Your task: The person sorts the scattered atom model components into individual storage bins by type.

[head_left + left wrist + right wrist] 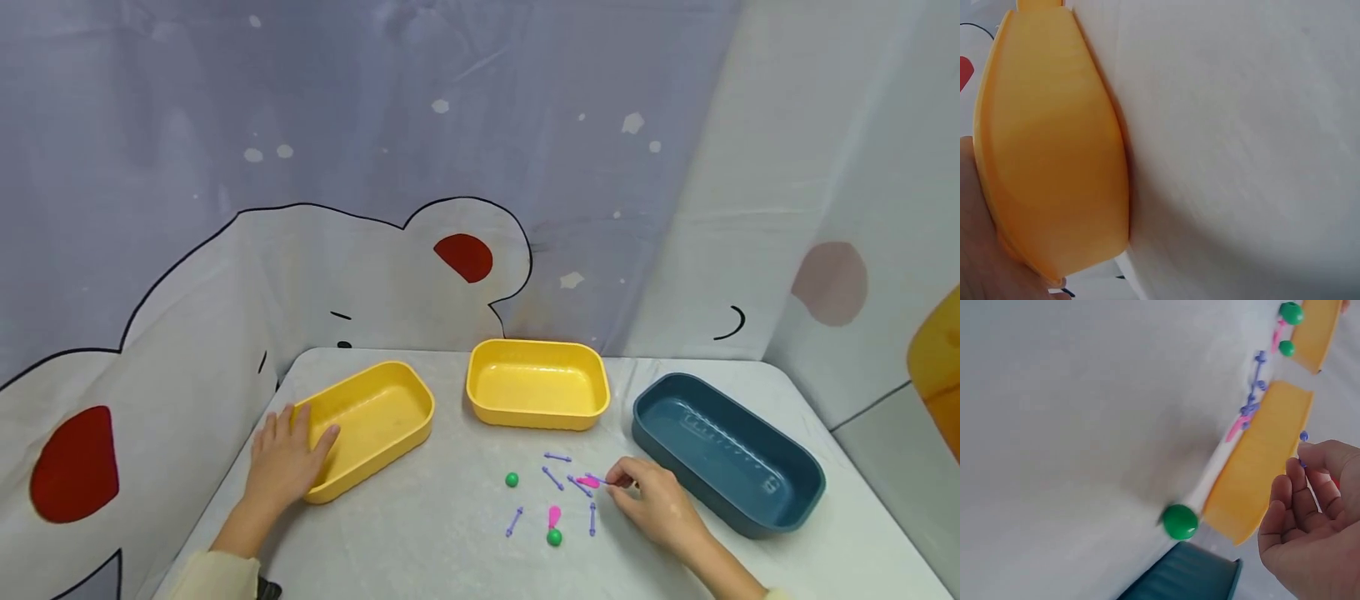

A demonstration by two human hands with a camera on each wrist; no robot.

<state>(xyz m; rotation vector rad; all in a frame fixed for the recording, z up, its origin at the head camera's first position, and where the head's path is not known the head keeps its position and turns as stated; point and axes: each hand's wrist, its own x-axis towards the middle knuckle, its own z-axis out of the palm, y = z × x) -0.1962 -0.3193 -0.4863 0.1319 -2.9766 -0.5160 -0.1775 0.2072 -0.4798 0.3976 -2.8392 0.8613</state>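
Observation:
My right hand pinches a small purple stick with knobbed ends between thumb and fingertips, close over the loose pieces. Below and left of it lie several more purple sticks, two pink teardrop-shaped pieces and green balls. Another green ball shows near the teal tray in the right wrist view; the hand hides it from the head view. My left hand rests on the outer end of the left yellow tray, its fingers spread at the rim and its thumb over the inside.
A second yellow tray stands at the back middle of the white table. On the right, just beyond my right hand, is the teal tray. Printed cloth hangs close behind the table and along its sides.

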